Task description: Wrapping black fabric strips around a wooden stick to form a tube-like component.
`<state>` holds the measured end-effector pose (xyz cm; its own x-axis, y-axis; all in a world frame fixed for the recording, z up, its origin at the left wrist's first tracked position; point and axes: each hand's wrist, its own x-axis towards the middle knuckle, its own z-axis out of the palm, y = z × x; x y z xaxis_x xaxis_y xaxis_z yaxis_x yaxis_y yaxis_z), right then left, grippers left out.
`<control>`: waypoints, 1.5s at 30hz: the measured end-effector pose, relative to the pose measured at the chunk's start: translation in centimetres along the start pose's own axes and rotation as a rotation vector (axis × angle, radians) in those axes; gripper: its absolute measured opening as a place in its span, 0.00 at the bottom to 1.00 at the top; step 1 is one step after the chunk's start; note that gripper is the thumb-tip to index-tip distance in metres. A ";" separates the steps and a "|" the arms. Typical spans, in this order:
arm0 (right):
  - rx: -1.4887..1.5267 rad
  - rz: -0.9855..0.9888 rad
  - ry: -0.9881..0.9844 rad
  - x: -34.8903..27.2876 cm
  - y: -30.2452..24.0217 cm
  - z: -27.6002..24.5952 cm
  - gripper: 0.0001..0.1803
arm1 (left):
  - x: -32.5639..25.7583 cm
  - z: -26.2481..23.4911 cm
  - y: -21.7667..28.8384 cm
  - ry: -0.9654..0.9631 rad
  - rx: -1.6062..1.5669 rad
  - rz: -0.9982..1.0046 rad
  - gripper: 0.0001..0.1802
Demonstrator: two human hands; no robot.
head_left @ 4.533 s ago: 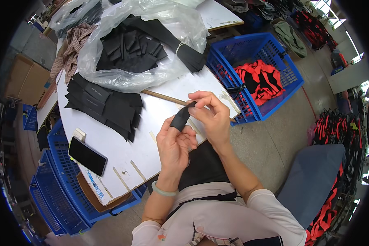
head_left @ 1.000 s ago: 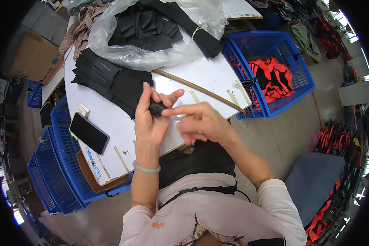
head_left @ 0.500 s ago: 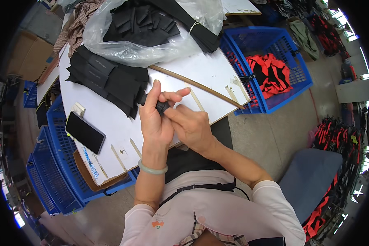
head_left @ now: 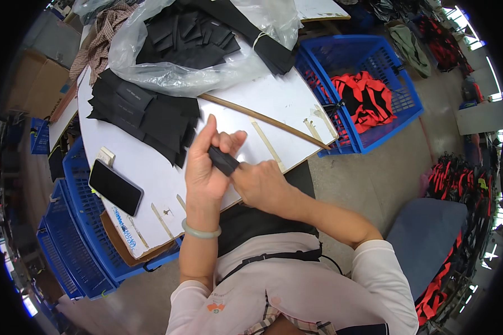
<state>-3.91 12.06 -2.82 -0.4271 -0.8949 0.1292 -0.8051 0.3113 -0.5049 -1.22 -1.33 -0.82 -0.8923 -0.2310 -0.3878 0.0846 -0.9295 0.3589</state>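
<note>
My left hand (head_left: 203, 167) is turned palm up above the table's near edge, its fingers curled round a small folded black fabric piece (head_left: 224, 161). The other end of that piece is pinched in my right hand (head_left: 264, 184), which is closed in a fist. Just beyond the hands, a fanned stack of black fabric pieces (head_left: 145, 114) lies on the white tabletop (head_left: 246, 131). Behind it, a clear plastic bag (head_left: 201, 81) lies open with more black pieces (head_left: 190, 36) on it, beside a tied black bundle (head_left: 271, 47).
A wooden stick (head_left: 262, 120) crosses the table. A phone (head_left: 115, 187) lies at its left edge. Blue crates (head_left: 86, 223) stand at the left; another blue crate (head_left: 366, 148) at the right holds red and black fabric. A grey padded surface (head_left: 430, 243) is at the lower right.
Both hands have come slightly nearer to me and a little apart. More of the black fabric piece now shows stretched between them. The view has shifted slightly.
</note>
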 end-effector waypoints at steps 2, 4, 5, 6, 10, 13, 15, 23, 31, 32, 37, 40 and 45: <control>0.064 0.084 0.061 -1.1 -0.9 0.4 0.19 | 0.1 0.0 -0.7 0.056 -0.072 -0.015 0.21; 0.114 0.121 0.036 -1.8 -1.4 -0.6 0.19 | 0.1 0.4 -1.0 0.110 -0.140 -0.041 0.21; 0.092 0.128 0.021 -1.9 -1.1 -0.5 0.17 | 0.1 0.7 -1.0 0.111 -0.036 0.019 0.22; 0.069 0.135 0.008 -2.0 -0.9 -0.4 0.16 | 0.1 0.9 -1.1 0.109 0.068 0.080 0.22; 0.028 0.064 0.082 0.3 0.8 1.5 0.10 | 0.1 1.2 -2.3 0.058 0.282 0.113 0.23; 0.032 0.127 0.140 1.7 0.3 1.8 0.05 | 0.6 0.3 -1.3 0.066 0.190 0.098 0.23; 0.092 0.047 0.189 1.6 0.8 0.1 0.08 | 1.1 0.1 -0.2 0.078 -0.024 0.010 0.23; -0.413 0.253 0.463 -5.2 9.0 -4.1 0.17 | 2.2 0.1 4.8 0.062 -0.287 0.040 0.25; 0.459 0.572 0.292 -15.5 5.4 -7.1 0.05 | 3.4 0.2 5.3 0.180 -0.452 0.125 0.23; 0.458 0.576 0.288 -15.5 5.0 -7.1 0.05 | 3.3 0.0 5.3 0.184 -0.454 0.122 0.23; 0.452 0.554 0.300 -14.0 3.9 -6.9 0.05 | 3.2 0.5 5.2 0.101 -0.554 0.077 0.22; 0.422 0.544 0.290 -13.7 3.8 -7.4 0.05 | 3.0 0.3 5.6 0.058 -0.601 0.089 0.22; 0.380 0.539 0.274 -13.0 3.0 -7.7 0.05 | 3.0 -0.2 5.1 -0.107 -0.409 0.106 0.24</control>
<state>-3.98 27.08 0.51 -0.8537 -0.5194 -0.0376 -0.2745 0.5102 -0.8150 -3.33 -6.80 -0.35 -0.9084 -0.3199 -0.2691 0.3275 -0.9447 0.0175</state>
